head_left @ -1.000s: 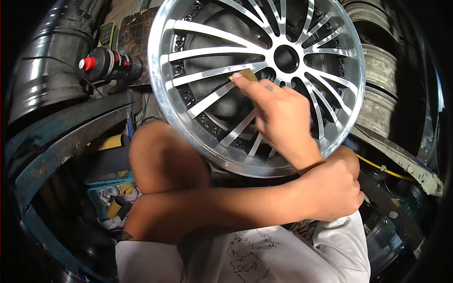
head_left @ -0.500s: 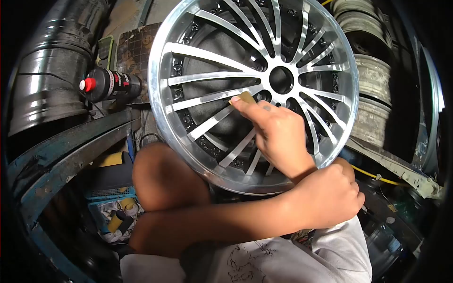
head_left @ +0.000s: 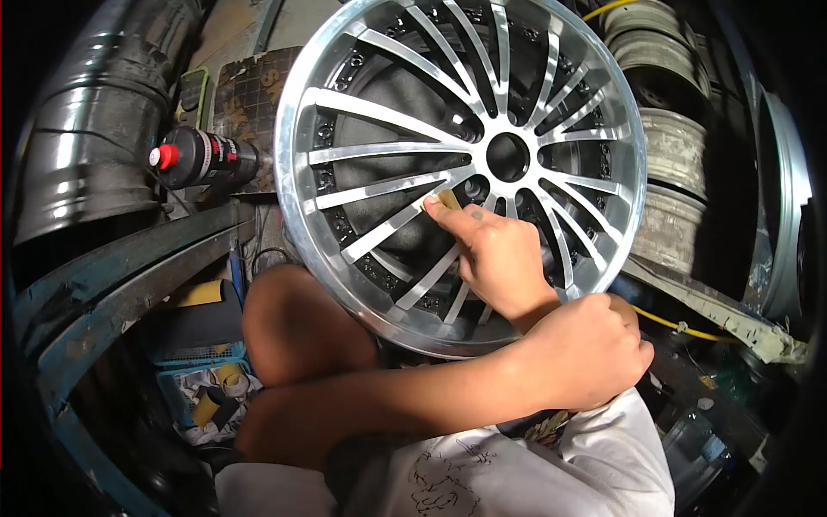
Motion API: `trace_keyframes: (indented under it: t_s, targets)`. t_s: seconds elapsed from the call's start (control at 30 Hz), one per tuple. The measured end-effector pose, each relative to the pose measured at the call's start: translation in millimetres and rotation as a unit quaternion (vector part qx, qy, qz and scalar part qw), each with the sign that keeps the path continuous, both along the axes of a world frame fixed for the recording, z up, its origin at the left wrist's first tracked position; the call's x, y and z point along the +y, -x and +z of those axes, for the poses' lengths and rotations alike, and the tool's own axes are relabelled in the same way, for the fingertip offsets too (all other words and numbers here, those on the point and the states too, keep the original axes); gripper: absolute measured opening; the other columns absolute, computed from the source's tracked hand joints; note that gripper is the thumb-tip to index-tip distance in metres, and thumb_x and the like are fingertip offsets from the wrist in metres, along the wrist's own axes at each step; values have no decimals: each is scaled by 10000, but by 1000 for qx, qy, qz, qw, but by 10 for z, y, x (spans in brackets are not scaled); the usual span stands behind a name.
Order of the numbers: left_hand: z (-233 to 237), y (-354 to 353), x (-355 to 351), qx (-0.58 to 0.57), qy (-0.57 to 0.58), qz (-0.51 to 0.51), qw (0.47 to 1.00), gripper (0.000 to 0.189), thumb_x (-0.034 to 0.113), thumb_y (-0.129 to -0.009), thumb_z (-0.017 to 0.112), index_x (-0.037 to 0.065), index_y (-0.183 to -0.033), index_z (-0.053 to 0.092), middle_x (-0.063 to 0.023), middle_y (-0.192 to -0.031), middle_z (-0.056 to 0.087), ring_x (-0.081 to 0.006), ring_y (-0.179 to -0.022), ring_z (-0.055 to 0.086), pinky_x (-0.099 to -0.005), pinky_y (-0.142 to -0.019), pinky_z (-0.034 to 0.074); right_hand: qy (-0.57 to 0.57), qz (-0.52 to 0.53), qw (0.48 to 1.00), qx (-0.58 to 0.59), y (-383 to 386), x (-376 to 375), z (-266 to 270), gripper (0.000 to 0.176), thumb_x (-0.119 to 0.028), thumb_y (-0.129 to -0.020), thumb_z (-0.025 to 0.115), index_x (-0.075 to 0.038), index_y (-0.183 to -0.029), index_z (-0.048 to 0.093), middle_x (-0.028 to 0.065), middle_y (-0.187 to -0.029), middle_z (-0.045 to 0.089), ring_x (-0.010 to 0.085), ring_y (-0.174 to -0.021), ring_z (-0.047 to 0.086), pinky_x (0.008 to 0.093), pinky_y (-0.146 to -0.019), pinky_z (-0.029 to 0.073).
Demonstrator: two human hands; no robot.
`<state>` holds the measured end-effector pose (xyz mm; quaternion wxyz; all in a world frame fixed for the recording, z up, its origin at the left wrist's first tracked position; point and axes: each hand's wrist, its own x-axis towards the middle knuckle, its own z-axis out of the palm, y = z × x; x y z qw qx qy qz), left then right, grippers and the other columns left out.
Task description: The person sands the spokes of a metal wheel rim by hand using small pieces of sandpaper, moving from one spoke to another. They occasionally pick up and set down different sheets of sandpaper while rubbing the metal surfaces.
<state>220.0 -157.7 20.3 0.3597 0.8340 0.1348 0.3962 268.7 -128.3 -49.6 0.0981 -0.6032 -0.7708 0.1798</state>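
Note:
A polished multi-spoke alloy wheel rim [head_left: 303,250] stands tilted in front of me, its face towards me. My right hand [head_left: 504,258] pinches a small folded piece of tan sandpaper [head_left: 447,200] and presses it on a lower-left spoke [head_left: 388,233], close to the hub [head_left: 495,142]. Crossing over my right forearm from the left, my left arm ends in my left hand [head_left: 594,349], closed near the rim's lower right edge beside my knee. Its fingers curl away from view, so what they grip, if anything, is hidden.
A dark bottle with a red and white cap [head_left: 207,158] lies at the left, by a blue metal frame [head_left: 129,246]. A blue basket [head_left: 185,392] holds sandpaper pieces and rags. Stacked rims [head_left: 672,155] stand at the right. A yellow hose [head_left: 680,327] runs below them.
My right hand and the sandpaper have shifted slightly down, from near one spoke's inner end to the spoke below. The rim appears a little lower and further left. My left hand stays closed.

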Motion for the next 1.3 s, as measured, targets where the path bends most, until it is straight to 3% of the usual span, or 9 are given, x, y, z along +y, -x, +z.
trace_keyframes:
  t_s: [0.43, 0.53, 0.6, 0.67, 0.83, 0.93, 1.0, 1.13, 1.3]
  targets:
    - [-40, -25, -73, -31, -1, 1, 1000, 120, 203, -806, 676, 111, -729, 672, -32, -622, 652, -189, -564, 655, -343, -560, 471, -2, 18, 998, -52, -79, -108, 171, 326, -83, -884, 746, -228, -1171, 805, 57, -720, 671, 292, -572, 654, 424, -515, 494]
    - [-5, -17, -39, -32, 3, 4, 999, 122, 203, -806, 674, 109, -728, 664, -36, -627, 648, -197, -559, 652, -348, -557, 474, -91, 39, 995, -26, 32, 53, 217, 360, -90, -916, 735, -197, -1259, 750, 63, -734, 653, 294, -555, 636, 419, -515, 491]
    - [-3, -27, -36, -43, 1, -2, 999, 127, 202, -805, 672, 108, -721, 653, -42, -641, 651, -201, -578, 662, -352, -558, 479, -24, 27, 999, -5, -52, 2, -31, 396, -51, -889, 718, -188, -1260, 742, 72, -750, 654, 301, -595, 655, 425, -543, 512]
    - [-4, 1, 15, -26, -6, -1, 1000, 123, 198, -808, 671, 106, -729, 656, -44, -649, 655, -200, -590, 667, -352, -569, 484, 50, 44, 995, -72, -60, -33, 264, 436, -24, -851, 710, -187, -1252, 753, 80, -755, 659, 299, -634, 677, 427, -563, 528]
    - [-2, -18, 30, -52, -2, 10, 999, 121, 207, -791, 691, 112, -730, 647, -37, -658, 651, -195, -584, 658, -356, -569, 484, 15, -17, 996, 81, -107, 13, -69, 496, 31, -811, 669, -202, -1239, 763, 98, -864, 722, 355, -727, 693, 436, -632, 561]
    - [58, 38, 64, -25, -16, -9, 1000, 110, 198, -784, 692, 109, -741, 646, -32, -648, 636, -185, -577, 652, -343, -580, 486, 71, 20, 997, 15, -97, -5, 254, 552, 37, -796, 668, -220, -1278, 747, 91, -853, 706, 335, -713, 694, 438, -612, 548]
    - [45, 7, 82, -49, -2, 8, 999, 113, 190, -773, 694, 109, -721, 634, -24, -636, 622, -179, -570, 645, -327, -572, 480, -31, 2, 999, 44, -45, 65, 98, 544, 24, -800, 671, -222, -1279, 748, 82, -840, 701, 325, -709, 696, 439, -604, 545]
    - [15, 17, 107, -35, -31, 18, 999, 122, 189, -766, 696, 114, -698, 628, -17, -636, 626, -172, -570, 640, -322, -564, 473, 89, 24, 994, -51, -153, -45, 201, 479, -8, -822, 672, -215, -1242, 771, 75, -820, 710, 321, -715, 700, 436, -612, 550]
    - [31, 2, 127, -52, -26, 40, 998, 121, 194, -761, 695, 120, -696, 626, -5, -615, 583, -162, -548, 601, -325, -538, 446, -12, -65, 966, 248, -253, 26, 297, 269, -54, -904, 808, -84, -1171, 795, 107, -803, 684, 216, -705, 632, 326, -655, 492]
